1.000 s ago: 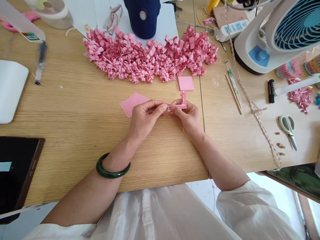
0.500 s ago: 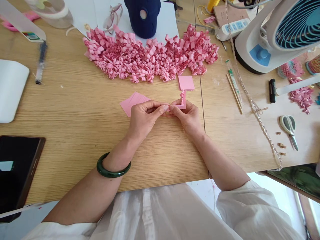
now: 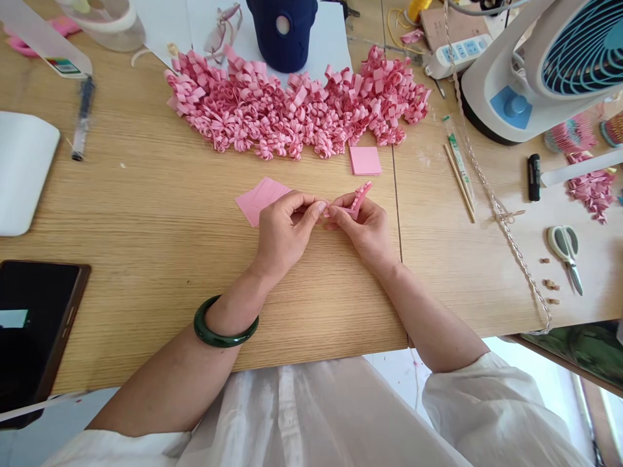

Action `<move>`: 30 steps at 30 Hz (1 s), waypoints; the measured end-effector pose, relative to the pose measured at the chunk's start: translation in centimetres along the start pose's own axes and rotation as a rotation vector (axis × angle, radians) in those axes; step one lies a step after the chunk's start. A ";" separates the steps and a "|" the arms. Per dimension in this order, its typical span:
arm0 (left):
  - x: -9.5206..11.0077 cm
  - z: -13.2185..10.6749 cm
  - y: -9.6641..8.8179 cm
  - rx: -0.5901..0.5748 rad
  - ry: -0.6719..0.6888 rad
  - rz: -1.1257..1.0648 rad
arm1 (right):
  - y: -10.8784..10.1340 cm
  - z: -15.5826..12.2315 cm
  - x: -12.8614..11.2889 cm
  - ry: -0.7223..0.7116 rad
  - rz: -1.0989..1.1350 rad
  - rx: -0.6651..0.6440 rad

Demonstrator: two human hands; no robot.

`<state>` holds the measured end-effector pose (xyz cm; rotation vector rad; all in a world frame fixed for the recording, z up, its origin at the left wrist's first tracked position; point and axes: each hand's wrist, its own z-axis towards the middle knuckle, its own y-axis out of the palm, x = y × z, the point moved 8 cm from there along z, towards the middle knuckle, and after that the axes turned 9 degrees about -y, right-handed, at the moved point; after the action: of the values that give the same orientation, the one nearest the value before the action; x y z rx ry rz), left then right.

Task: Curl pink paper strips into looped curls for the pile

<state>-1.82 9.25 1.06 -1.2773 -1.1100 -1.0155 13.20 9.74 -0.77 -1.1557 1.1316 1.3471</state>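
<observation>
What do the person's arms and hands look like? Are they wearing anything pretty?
The left hand and right hand wear no gloves. A smooth, shiny dark green bangle circles the left arm near the wrist. The right arm has no bangle. The left sleeve and right sleeve are white and loose.

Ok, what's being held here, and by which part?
A pink paper strip: left hand and right hand pinch it near the end opposite the upturned one; exact spots are hidden.

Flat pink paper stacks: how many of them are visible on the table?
2: left stack, partly behind the left hand; right stack, just beyond the right hand. Others may be hidden.
</observation>
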 end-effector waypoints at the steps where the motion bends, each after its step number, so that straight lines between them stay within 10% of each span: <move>1: -0.1 0.0 0.0 0.003 -0.009 0.002 | 0.0 0.0 0.0 -0.003 -0.008 0.000; 20: -0.8 0.2 0.1 -0.026 -0.086 -0.061 | -0.4 0.0 0.1 -0.015 -0.082 0.020; 30: 0.6 -0.2 -0.3 0.052 0.084 0.045 | -0.1 -0.3 -1.4 -0.197 -0.220 0.015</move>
<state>-1.96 9.11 1.69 -1.2025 -1.0327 -0.9911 13.42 9.31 0.58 -1.0767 0.8464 1.2490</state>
